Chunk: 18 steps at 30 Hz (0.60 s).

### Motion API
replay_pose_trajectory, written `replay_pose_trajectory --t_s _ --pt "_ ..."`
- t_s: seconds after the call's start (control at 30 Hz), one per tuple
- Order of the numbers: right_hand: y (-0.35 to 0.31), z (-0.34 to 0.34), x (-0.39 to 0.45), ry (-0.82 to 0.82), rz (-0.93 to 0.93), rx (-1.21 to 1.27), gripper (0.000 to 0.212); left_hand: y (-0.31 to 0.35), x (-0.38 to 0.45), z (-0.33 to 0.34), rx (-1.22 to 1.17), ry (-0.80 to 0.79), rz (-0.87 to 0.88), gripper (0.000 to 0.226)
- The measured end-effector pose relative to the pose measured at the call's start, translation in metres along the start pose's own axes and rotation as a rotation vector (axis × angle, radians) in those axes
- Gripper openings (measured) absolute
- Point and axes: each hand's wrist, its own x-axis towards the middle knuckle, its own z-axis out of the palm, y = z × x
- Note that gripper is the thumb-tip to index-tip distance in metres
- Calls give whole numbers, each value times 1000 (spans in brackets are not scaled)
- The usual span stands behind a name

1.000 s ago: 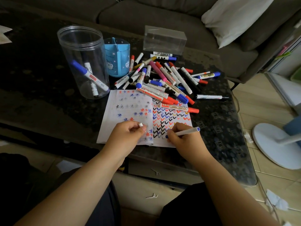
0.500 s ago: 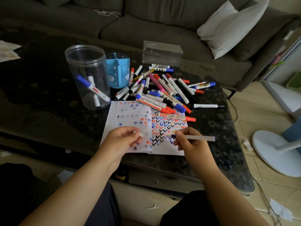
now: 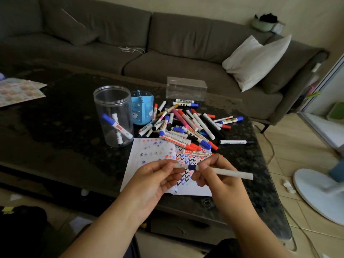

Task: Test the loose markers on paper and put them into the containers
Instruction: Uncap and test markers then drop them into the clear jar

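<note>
Just above the near edge of the paper (image 3: 149, 157), both hands meet over the dark table (image 3: 55, 127). The right hand (image 3: 219, 178) grips a white marker (image 3: 229, 172), fingers curled round the barrel; its blue end points toward nine o'clock and its blunt end toward three o'clock. The left hand (image 3: 154, 180) pinches a small white cap (image 3: 177, 165) between thumb and fingertips, right at the marker's blue end; whether the two touch is unclear. At twelve o'clock from the hands, a heap of loose markers (image 3: 186, 123) overlaps the paper's far edge. At eleven o'clock stands a clear jar (image 3: 113, 116) with a few markers inside, a blue pen cup (image 3: 142, 108) just beside it at its three o'clock. A clear box (image 3: 186, 89) sits beyond the heap.
</note>
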Motion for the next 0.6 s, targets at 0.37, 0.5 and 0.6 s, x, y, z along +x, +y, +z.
replay_pose_trajectory --t_s 0.37,0.5,0.6 --pt "-16 8 -9 -33 -2 84 21 9 -22 2 230 -29 129 12" --pt "-19 21 -5 -42 -1 104 20 19 -22 -2 242 15 157 13" --pt "-20 31 4 -43 28 141 17 27 -20 -6 300 68 203 13"
